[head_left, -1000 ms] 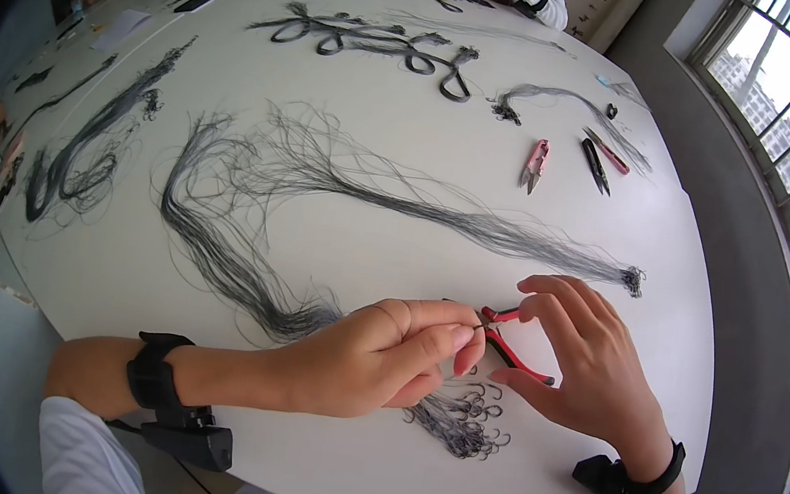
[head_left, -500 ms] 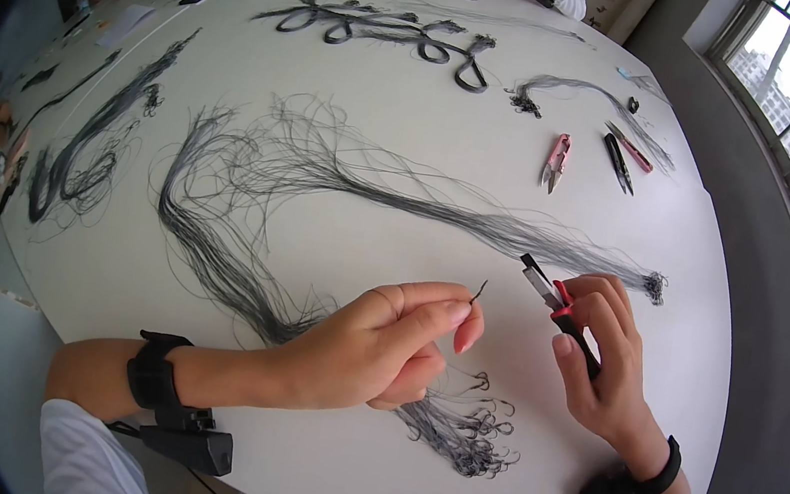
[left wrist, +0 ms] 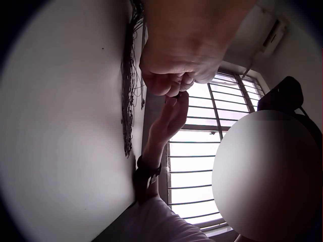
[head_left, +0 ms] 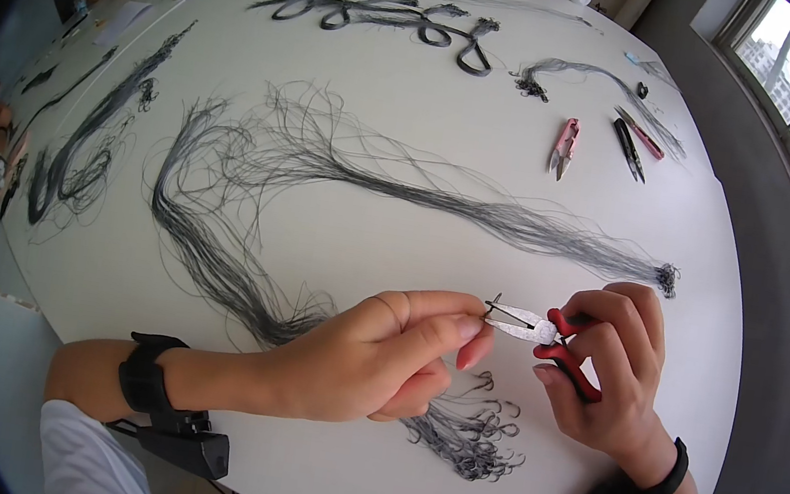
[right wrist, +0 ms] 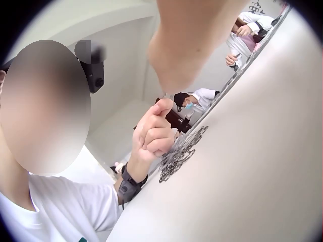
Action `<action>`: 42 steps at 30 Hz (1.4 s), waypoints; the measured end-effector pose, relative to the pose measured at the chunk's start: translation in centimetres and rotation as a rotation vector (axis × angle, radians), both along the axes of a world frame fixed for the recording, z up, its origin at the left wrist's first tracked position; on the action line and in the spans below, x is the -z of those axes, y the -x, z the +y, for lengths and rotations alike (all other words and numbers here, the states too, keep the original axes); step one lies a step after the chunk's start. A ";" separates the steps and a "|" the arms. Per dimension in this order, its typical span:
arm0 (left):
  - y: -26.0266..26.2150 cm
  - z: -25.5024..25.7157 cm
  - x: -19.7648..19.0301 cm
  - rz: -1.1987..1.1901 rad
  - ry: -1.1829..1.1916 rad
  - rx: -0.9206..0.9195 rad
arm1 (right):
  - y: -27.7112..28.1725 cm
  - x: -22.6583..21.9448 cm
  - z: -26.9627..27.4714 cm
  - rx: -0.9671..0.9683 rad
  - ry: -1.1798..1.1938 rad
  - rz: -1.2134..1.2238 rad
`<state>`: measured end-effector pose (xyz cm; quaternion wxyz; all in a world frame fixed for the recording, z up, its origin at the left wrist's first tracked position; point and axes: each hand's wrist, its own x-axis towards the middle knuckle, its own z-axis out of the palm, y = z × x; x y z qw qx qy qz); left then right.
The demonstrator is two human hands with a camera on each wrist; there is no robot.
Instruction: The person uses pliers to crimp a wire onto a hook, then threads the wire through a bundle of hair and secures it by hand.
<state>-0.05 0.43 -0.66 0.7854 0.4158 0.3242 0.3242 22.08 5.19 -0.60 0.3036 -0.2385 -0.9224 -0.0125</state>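
At the left, I see a loose bundle of dark lines (head_left: 203, 245) lying on the white table (head_left: 312, 478); it passes behind the left hand (head_left: 390, 357). This hand pinches, between thumb and forefinger, a small dark piece (head_left: 496, 302), perhaps one hook; it is too small for me to be sure. It is raised above the table, just at the tips of the pliers (head_left: 541, 330). Below lies a cluster of hooks (head_left: 468, 449), fanned out on the surface. The jaws of the pliers stand a little apart along their length; whether their tips bite the piece, I cannot tell. At the right, the right hand (head_left: 614, 374) grips the red-and-black handles, with fingers bent around them.

I judge that the step in hand is working a single piece with the pliers. The next move, I think, calls for a steady left pinch and a controlled squeeze.
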 end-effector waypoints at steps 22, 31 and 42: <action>-0.1 -0.4 -0.2 0.011 0.064 -0.081 | 0.4 0.0 -0.7 -0.011 -0.030 0.084; 0.0 -0.4 -0.1 0.027 0.008 0.017 | 0.1 0.5 -0.7 -0.046 0.076 0.116; -0.1 -0.3 -0.1 0.039 -0.028 0.018 | 0.0 0.6 -0.8 -0.010 0.427 0.261</action>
